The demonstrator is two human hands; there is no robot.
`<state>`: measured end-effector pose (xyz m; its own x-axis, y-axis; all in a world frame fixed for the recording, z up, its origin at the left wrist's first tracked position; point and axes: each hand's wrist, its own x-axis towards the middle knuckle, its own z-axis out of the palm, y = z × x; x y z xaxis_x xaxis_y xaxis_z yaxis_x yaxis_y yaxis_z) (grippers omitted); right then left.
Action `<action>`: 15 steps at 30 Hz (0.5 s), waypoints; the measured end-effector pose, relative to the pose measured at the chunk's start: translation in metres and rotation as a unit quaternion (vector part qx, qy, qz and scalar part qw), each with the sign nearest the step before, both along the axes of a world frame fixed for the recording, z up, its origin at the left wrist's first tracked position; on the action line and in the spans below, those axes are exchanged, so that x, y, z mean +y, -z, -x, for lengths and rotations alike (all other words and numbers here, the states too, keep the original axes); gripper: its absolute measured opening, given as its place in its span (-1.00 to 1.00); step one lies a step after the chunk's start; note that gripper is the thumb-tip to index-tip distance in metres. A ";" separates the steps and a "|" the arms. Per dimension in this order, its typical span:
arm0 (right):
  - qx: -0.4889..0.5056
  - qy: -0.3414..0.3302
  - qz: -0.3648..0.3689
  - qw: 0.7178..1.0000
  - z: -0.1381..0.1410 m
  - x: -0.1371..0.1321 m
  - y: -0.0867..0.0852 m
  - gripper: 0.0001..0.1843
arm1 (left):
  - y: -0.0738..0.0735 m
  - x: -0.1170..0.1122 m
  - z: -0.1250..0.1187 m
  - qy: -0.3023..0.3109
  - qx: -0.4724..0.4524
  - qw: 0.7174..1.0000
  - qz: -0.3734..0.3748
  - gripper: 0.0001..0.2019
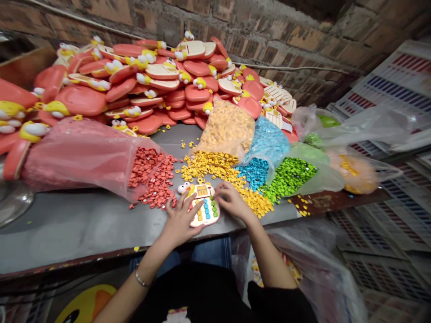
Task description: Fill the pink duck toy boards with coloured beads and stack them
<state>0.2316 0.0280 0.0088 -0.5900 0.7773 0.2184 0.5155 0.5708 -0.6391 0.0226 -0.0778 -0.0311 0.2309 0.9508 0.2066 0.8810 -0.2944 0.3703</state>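
A cream toy panel (203,223) with a duck-like head and bulging white eyes lies on the grey table in front of me. Columns of yellow, blue and green buttons sit on it. My left hand (181,220) rests across its left side with the fingers spread, hiding part of that side. At the panel's upper right edge, by the green column, my right hand (230,199) has its thumb and fingertips drawn together; whatever is between them is too small to make out. Loose yellow buttons (257,202) lie close to my right hand, and red buttons (156,179) near my left.
Blue buttons (254,172) and green buttons (292,175) spill from plastic bags behind my right hand. A large bag of red pieces (81,157) lies at left. Many red and cream toy bodies (175,96) are heaped against the brick wall (269,31). Printed cartons (397,89) stand at right.
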 end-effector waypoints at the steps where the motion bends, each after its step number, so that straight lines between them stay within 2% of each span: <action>1: 0.022 0.022 0.010 0.999 -0.002 0.004 -0.001 -0.83 | -0.001 0.000 0.000 0.001 0.000 1.000 0.001 -0.42; 4: 0.051 0.096 -0.004 0.994 0.000 0.022 0.001 -0.81 | -0.003 0.000 0.000 0.000 -0.001 1.000 0.002 -0.43; 10: -0.015 0.087 -0.047 0.995 0.018 0.049 0.006 -0.86 | -0.005 0.000 0.001 -0.014 -0.004 1.000 0.004 -0.42; 12: -0.004 0.111 -0.061 0.992 0.011 0.051 0.003 -0.86 | -0.005 -0.001 0.001 -0.014 -0.004 1.000 0.006 -0.42; 15: 0.030 0.168 -0.076 0.982 -0.017 0.044 0.000 -0.85 | -0.006 -0.001 0.001 -0.012 -0.006 1.000 0.008 -0.43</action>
